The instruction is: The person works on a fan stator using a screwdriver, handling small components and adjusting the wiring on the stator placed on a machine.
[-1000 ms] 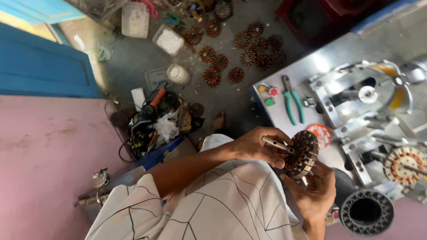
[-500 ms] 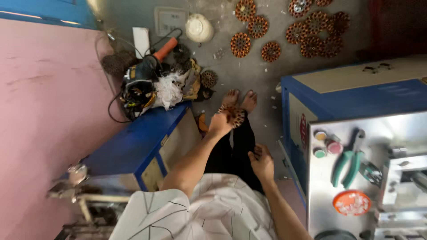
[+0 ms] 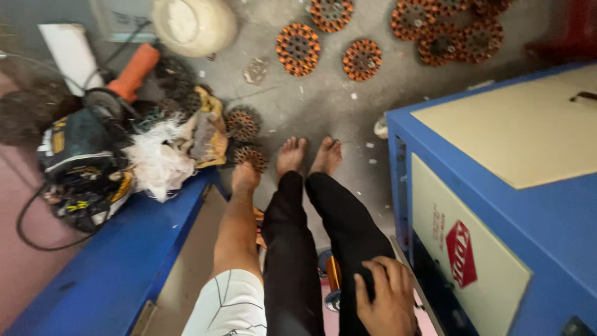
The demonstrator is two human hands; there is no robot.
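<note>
The round coil (image 3: 252,157), a brown ring wound with copper wire, sits at the end of the blue bench (image 3: 118,261), right by the bench's far corner. The left hand (image 3: 244,177) reaches out to it with a long straight arm. The hand is closed around the near edge of the coil and holds it. Another coil (image 3: 242,122) like it lies just past the first one, farther from the bench corner.

The right hand (image 3: 385,298) rests flat on the person's right knee, fingers spread a little, holding nothing. It is well apart from the bench, on the other side of the legs in black trousers.

On top of the bench lies a heap of tools (image 3: 93,155) with black cords and a white fluffy rag (image 3: 158,162). Beyond the bench, more orange coils (image 3: 298,48) lie on the grey floor. A big blue cabinet (image 3: 497,186) stands across from the bench.
</note>
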